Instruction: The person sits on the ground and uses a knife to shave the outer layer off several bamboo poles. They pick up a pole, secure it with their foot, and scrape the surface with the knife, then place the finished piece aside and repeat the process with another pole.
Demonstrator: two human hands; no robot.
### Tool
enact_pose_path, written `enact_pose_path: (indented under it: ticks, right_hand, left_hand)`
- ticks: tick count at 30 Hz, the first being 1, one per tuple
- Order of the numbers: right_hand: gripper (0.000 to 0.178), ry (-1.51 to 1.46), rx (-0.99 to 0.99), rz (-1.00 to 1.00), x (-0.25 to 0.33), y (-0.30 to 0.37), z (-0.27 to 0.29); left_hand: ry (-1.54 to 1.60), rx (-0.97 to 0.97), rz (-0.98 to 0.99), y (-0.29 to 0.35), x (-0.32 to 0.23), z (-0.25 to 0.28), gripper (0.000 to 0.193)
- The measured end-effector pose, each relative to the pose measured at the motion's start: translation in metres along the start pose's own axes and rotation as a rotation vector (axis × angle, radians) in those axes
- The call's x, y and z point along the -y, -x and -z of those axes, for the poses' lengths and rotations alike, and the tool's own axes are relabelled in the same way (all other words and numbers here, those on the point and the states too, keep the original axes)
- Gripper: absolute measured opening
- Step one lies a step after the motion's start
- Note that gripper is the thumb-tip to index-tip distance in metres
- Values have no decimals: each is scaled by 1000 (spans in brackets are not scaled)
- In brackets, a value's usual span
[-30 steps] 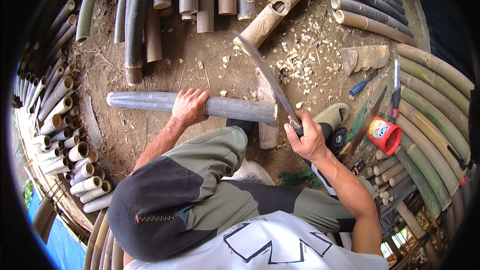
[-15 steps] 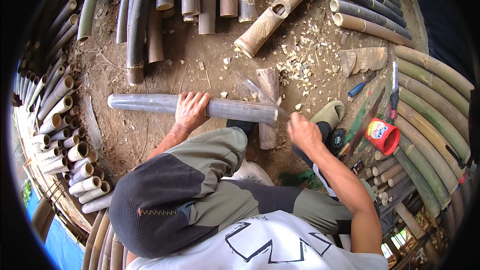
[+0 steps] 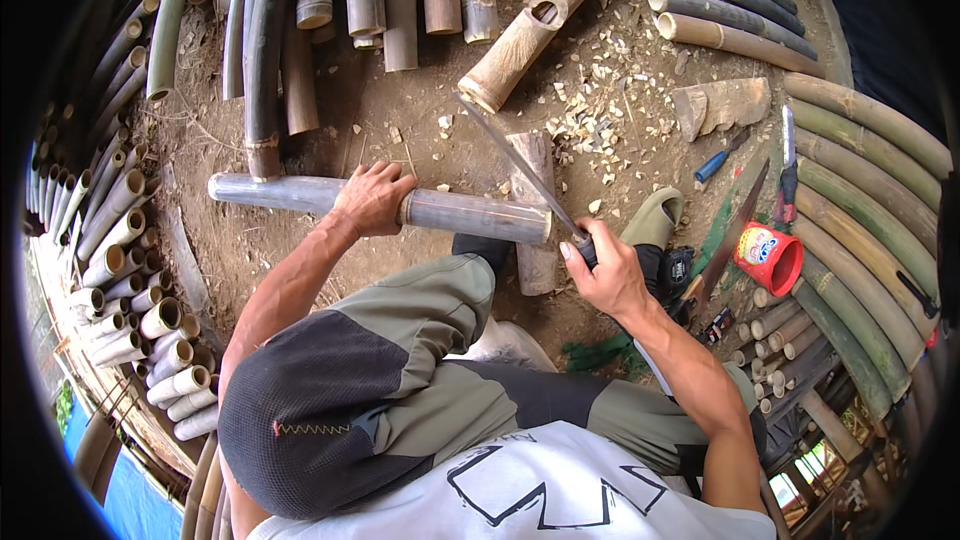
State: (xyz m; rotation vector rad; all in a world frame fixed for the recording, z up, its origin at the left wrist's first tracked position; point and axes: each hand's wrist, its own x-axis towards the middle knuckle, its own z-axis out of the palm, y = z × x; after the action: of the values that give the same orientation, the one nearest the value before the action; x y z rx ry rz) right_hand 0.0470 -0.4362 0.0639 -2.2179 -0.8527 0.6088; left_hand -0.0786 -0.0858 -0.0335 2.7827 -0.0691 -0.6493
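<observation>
A grey bamboo tube (image 3: 480, 217) lies crosswise before my knees, its right end over a short wooden block (image 3: 537, 270) on the ground. My left hand (image 3: 374, 200) is wrapped over the tube near its middle, beside a node ring. In my right hand (image 3: 608, 270), closed round a dark handle, is a long-bladed knife (image 3: 510, 153). Its blade slants up and to the left, above the block and past the tube's right end. Whether the edge touches the tube I cannot tell.
Wood chips (image 3: 610, 90) litter the dirt beyond the block. A notched bamboo piece (image 3: 515, 50) lies farther off. To the right are a blue-handled tool (image 3: 715, 162), a saw (image 3: 735, 225) and a red tub (image 3: 785, 265). Bamboo stacks (image 3: 130, 270) line both sides.
The knife, blurred and low by the tube's end before, now points farther up with its blade plain to see. My right hand has turned at the wrist; my left reaches farther over the tube.
</observation>
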Motion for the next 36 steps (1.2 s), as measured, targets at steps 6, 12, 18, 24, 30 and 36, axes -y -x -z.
enact_pose_path:
  ticks: [6,12,18,24,30,36]
  right_hand:
    - [30,184,60,59,-56,6,-23]
    - [28,5,-102,143,6,-7,-4]
    - [27,379,253,-103,-63,2,-21]
    - [29,-22,-95,148,1,-9,-8]
    - [29,312,196,-70,-46,-1,-19]
    - [26,44,-158,252,-3,-13,-11]
  left_hand:
    - [71,87,46,-9,0,0,44]
    - [88,41,56,-2,1,-6,47]
    - [58,17,47,-4,-3,-3,43]
    - [-52,-277,44,17,-8,-35,47]
    - [-119,-451,52,20,-17,-44,43]
    - [-99,-452,68,22,-19,-43,39]
